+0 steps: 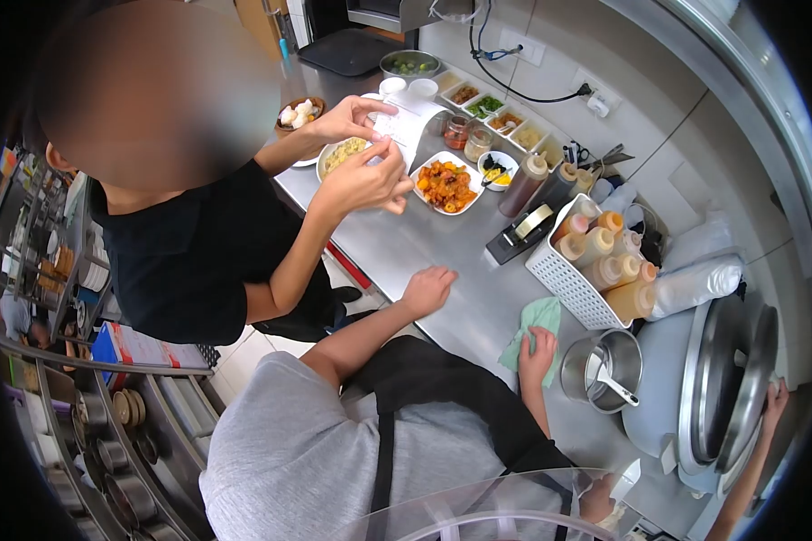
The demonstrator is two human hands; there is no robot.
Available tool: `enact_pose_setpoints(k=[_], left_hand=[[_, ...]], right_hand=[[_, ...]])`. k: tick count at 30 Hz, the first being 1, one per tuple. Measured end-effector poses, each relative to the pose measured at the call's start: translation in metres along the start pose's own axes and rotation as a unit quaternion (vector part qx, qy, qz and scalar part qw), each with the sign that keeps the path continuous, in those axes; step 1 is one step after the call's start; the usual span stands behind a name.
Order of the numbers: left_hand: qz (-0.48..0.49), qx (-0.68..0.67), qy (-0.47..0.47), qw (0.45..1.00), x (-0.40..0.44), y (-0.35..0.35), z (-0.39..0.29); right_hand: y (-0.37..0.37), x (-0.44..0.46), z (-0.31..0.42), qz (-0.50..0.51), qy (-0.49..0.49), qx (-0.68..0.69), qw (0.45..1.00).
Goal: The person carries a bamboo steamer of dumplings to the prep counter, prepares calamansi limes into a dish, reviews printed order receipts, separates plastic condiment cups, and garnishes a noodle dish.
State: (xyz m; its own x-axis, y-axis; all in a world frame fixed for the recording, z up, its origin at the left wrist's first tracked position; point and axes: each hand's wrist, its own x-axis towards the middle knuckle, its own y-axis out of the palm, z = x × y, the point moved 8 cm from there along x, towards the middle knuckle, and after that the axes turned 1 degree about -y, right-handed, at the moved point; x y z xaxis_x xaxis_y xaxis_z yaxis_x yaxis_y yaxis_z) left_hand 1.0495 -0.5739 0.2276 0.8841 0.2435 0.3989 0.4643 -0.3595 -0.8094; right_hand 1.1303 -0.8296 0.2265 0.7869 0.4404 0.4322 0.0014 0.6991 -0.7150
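Observation:
My left hand (430, 290) rests on the steel counter (465, 316) near its front edge, with its fingers curled in and nothing visible in them. My right hand (537, 354) is on a light green cloth (539, 320), its fingers bent over the cloth's lower part. Just right of that hand stands a steel pot (576, 383) with a white-handled utensil (615, 388) in it. Beyond my left hand is a white square dish of orange-red saucy food (447, 185). A person in a black shirt holds a printed paper slip (401, 126) with both hands above the dishes.
A white basket (573, 279) of squeeze bottles and a tape dispenser (521, 234) line the wall side. Ingredient trays (485, 106) and jars (456, 132) stand farther back. At far right, another hand (773, 406) touches large metal lids (749, 388). Shelves (81, 379) are at left.

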Motion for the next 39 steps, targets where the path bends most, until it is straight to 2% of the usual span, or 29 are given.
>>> enact_pose_setpoints(k=[14,17,19,21,23,25,27,29,30,32,39], left_hand=[[-0.017,-0.025,0.002,1.0,-0.002,0.003,0.003],[0.019,-0.015,-0.018,1.0,-0.003,0.007,0.004],[0.005,-0.054,-0.012,0.998,0.0,0.001,0.002],[0.004,-0.074,-0.012,0.997,0.003,-0.021,-0.015],[0.006,-0.095,-0.009,0.995,0.008,-0.049,-0.041],[0.039,-0.199,0.036,0.979,0.015,-0.071,-0.077],[0.03,-0.217,0.055,0.974,0.024,-0.098,-0.1],[0.008,-0.242,0.077,0.967,0.026,-0.117,-0.11],[0.006,-0.244,0.075,0.967,0.024,-0.122,-0.11],[0.002,-0.286,0.034,0.958,0.021,-0.13,-0.097],[-0.007,-0.307,-0.029,0.951,0.013,-0.145,-0.06]], right_hand=[[-0.001,-0.001,0.001,0.002,0.001,-0.01,1.0],[-0.004,0.004,0.01,-0.009,-0.006,-0.008,1.0],[0.0,0.029,0.019,0.035,0.037,0.022,0.998],[-0.016,0.08,0.106,0.019,-0.086,0.057,0.995],[-0.01,0.122,0.173,0.055,-0.164,0.172,0.97],[0.011,0.155,0.216,0.118,-0.158,0.215,0.957],[0.038,0.183,0.243,0.167,-0.117,0.332,0.921],[0.069,0.202,0.257,0.226,-0.004,0.487,0.844],[0.073,0.208,0.265,0.228,-0.004,0.485,0.844],[0.075,0.217,0.284,0.249,0.046,0.555,0.792],[0.08,0.232,0.313,0.226,0.033,0.624,0.748]])
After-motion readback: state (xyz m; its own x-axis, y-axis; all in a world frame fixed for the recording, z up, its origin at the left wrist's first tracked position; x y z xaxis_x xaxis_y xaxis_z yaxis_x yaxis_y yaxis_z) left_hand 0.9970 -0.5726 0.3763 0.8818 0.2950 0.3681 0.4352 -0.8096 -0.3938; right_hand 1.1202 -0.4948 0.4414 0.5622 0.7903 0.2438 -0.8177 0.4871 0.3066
